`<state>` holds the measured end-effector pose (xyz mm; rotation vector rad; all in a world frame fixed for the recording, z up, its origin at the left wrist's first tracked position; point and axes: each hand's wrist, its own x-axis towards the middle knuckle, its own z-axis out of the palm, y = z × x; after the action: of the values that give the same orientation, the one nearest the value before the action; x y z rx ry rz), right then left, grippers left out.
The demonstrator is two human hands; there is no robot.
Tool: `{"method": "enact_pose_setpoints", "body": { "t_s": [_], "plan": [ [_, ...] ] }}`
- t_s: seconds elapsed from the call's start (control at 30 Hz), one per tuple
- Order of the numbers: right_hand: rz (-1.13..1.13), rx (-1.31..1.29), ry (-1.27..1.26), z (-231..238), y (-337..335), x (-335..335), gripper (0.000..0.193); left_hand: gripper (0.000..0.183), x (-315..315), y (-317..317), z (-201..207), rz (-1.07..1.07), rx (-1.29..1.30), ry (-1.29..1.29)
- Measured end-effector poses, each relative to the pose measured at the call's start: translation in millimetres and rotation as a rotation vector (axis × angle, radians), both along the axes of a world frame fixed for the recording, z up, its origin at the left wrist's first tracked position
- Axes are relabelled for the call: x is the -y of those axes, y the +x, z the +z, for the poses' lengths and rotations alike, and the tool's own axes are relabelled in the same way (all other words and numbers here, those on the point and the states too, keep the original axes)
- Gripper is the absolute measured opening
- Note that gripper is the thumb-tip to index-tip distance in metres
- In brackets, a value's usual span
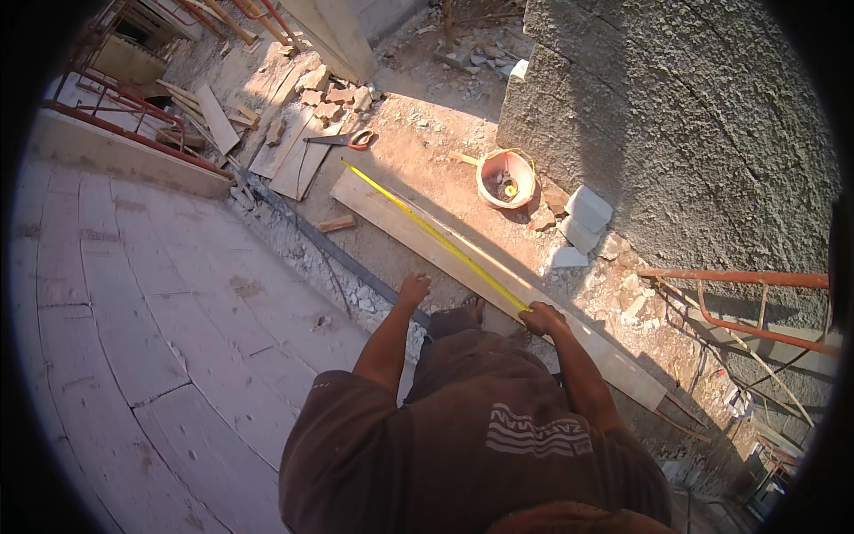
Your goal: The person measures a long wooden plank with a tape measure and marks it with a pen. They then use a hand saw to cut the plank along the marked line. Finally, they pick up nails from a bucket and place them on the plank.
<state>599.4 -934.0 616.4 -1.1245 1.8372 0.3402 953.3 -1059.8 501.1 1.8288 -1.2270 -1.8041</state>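
My right hand is closed round the near end of a tape measure; its case is mostly hidden by the fingers. The yellow blade runs out straight along a long wooden board, and its tip reaches past the board's far left end. To the left, my left hand hangs closed in the air near the block wall, apart from the tape; whether anything is in it is hidden. The board slants from upper left to lower right across the dirt ground in front of me.
A bucket with small things inside stands beyond the board. A handsaw rests on planks near broken bricks. A block wall fills the left; a rough wall rises right, by red metal frames and white block pieces.
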Motion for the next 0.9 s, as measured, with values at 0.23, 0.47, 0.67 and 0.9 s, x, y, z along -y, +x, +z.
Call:
{"method": "enact_pose_setpoints", "body": {
  "t_s": [0.23,0.47,0.67,0.9],
  "plan": [
    [0.022,0.059,0.094,-17,12,38,0.06,0.049,-45,48,7,0.075,0.128,0.071],
    [0.022,0.086,0.081,-17,6,40,0.057,0.048,-86,115,15,0.17,0.261,0.217],
    [0.01,0.126,0.087,-24,1,36,0.058,0.047,-84,102,18,0.205,0.158,0.187],
    [0.018,0.074,0.148,-41,-1,25,0.063,0.053,-51,54,23,0.136,0.056,0.084]
  ]
}}
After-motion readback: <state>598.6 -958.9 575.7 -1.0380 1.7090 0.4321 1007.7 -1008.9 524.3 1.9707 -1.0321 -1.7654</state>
